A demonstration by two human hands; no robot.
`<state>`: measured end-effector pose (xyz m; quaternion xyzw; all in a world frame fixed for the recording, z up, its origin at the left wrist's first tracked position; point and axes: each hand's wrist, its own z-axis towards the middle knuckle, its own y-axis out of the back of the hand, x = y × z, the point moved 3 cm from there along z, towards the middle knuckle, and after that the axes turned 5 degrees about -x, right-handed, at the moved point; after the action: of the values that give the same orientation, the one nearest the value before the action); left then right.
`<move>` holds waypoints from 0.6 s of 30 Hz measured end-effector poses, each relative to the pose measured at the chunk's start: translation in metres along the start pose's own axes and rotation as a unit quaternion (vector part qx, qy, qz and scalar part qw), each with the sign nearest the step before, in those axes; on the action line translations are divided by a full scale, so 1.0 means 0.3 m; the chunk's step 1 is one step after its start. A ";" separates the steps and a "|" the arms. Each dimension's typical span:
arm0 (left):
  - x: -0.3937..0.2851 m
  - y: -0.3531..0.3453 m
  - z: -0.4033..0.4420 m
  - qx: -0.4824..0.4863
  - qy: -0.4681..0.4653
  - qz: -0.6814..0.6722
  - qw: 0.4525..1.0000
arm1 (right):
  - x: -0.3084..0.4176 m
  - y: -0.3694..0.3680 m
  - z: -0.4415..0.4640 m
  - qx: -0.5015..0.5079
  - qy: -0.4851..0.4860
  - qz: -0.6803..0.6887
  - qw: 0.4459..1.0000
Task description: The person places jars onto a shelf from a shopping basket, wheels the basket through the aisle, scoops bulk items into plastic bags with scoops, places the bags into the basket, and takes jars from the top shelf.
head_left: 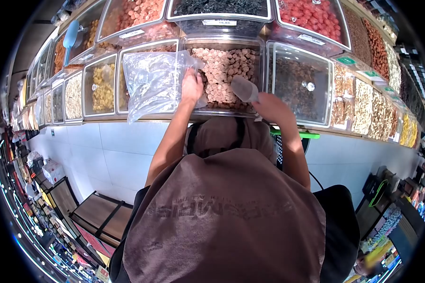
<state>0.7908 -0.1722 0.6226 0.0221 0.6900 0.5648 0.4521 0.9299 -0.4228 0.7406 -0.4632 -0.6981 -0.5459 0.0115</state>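
Note:
My left hand (192, 87) is closed on the edge of a clear plastic bag (155, 80), which spreads leftward over the neighbouring bins. In my right hand (272, 107) is a translucent scoop (244, 88), gripped by its handle. The scoop's head hangs over the right part of an open bin (229, 111) of pale pinkish-brown dried pieces (217, 63). Both hands are at the near side of this bin, the left hand over its left edge. Whether anything lies in the scoop is hard to make out.
Lidded bins flank the open one: yellow pieces (104, 87) to the left, dark brown pieces (295, 85) to the right. Behind stand bins of black (217, 6) and red dried goods (311, 19). A blue scoop (71, 35) rests far left. A green bar (307, 135) lies below the counter edge.

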 end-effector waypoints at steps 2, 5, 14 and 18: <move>0.016 -0.005 0.005 0.014 0.040 -0.018 0.999 | 0.020 0.019 0.006 0.050 -0.042 0.022 0.998; 0.068 -0.041 0.020 0.063 0.104 -0.052 0.991 | 0.033 0.004 0.034 0.034 -0.036 0.077 0.996; 0.107 -0.080 0.034 0.092 0.173 -0.091 0.976 | 0.118 0.068 0.095 0.107 -0.060 0.075 0.990; 0.099 -0.063 0.034 0.115 0.167 -0.060 0.977 | 0.112 0.026 0.117 0.089 -0.034 0.042 0.995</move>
<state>0.7890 -0.1551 0.5902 -0.0620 0.8163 0.4490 0.3579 0.9330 -0.3745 0.7500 -0.5074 -0.7238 -0.4647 0.0524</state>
